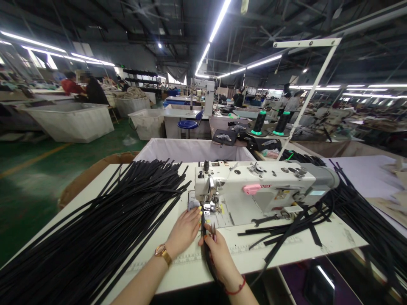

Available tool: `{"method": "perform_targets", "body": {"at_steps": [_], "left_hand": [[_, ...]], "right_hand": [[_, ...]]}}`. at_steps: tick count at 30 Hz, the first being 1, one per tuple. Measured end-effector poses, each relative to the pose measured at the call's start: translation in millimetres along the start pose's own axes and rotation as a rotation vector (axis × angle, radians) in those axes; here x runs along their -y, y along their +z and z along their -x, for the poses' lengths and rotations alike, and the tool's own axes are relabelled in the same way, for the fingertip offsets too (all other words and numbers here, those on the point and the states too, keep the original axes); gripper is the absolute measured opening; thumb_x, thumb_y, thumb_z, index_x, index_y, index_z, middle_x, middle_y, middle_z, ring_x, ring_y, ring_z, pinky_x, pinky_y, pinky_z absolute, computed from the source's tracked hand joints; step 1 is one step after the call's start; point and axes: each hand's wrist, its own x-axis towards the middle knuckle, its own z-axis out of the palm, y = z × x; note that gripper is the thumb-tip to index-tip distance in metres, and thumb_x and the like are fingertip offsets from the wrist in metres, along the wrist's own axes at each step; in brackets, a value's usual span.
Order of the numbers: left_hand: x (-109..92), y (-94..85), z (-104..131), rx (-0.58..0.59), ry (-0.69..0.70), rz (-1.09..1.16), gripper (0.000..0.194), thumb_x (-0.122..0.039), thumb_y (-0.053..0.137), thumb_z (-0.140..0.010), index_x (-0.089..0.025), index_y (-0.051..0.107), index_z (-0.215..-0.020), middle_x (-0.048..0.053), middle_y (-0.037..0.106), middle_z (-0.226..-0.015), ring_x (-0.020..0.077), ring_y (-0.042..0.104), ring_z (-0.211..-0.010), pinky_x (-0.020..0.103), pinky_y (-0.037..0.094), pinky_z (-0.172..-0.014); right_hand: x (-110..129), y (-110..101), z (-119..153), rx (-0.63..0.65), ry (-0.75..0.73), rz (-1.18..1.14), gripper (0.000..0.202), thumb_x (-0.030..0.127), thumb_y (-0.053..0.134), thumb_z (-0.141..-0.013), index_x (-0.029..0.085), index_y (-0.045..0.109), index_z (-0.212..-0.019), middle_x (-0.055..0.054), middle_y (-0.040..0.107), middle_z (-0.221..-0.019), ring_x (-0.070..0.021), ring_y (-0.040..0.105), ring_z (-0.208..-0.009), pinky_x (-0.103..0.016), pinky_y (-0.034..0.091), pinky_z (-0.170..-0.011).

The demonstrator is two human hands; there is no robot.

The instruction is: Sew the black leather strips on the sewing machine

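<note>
A white sewing machine (259, 190) stands on the table, its needle and presser foot over a metal plate. A narrow black strap (207, 256) runs from the presser foot down over the table's front edge. My left hand (186, 224) lies flat left of the foot, fingers stretched out, fingertips against the strap. Below the foot, my right hand (219, 252) is closed around the strap. Pointed metal blades of small thread snips (213, 231) stick up from that same hand; their handle is mostly hidden by my fingers.
A large pile of black straps (104, 224) covers the table's left side. More straps (286, 235) and a wrench (265, 220) lie at right. Behind the machine are a white-lined bin (190, 148) and black thread cones (260, 123). A thread-stand pole (310, 97) rises at right.
</note>
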Motion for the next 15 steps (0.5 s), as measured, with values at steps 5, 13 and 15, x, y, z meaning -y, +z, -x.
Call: {"method": "perform_targets", "body": {"at_steps": [5, 13, 15], "left_hand": [[0, 0.4, 1, -0.008, -0.005, -0.007, 0.039, -0.019, 0.044, -0.093, -0.020, 0.050, -0.132, 0.010, 0.054, -0.137, 0.0264, 0.049, -0.127, 0.051, 0.041, -0.105], [10, -0.7, -3, 0.005, 0.013, 0.007, 0.038, -0.017, 0.045, -0.092, -0.020, 0.053, -0.128, 0.009, 0.057, -0.133, 0.0236, 0.051, -0.124, 0.046, 0.043, -0.105], [25, -8.4, -14, -0.022, 0.009, 0.009, 0.033, -0.014, 0.045, -0.091, -0.020, 0.059, -0.120, 0.009, 0.061, -0.127, 0.0233, 0.057, -0.116, 0.042, 0.047, -0.100]], "right_hand": [[-3, -3, 6, 0.037, 0.005, 0.005, 0.051, 0.030, 0.048, -0.082, 0.010, 0.048, -0.129, 0.003, 0.061, -0.067, -0.0059, 0.026, -0.040, -0.024, 0.017, -0.042], [-18, -14, 15, 0.097, -0.081, 0.180, 0.050, 0.032, 0.048, -0.084, 0.008, 0.051, -0.127, -0.002, 0.067, -0.065, -0.0144, 0.052, -0.057, -0.028, 0.043, -0.064], [-27, -22, 26, 0.105, -0.140, 0.249, 0.051, 0.034, 0.049, -0.083, 0.009, 0.055, -0.127, -0.003, 0.067, -0.061, -0.0202, 0.061, -0.069, -0.035, 0.046, -0.079]]}}
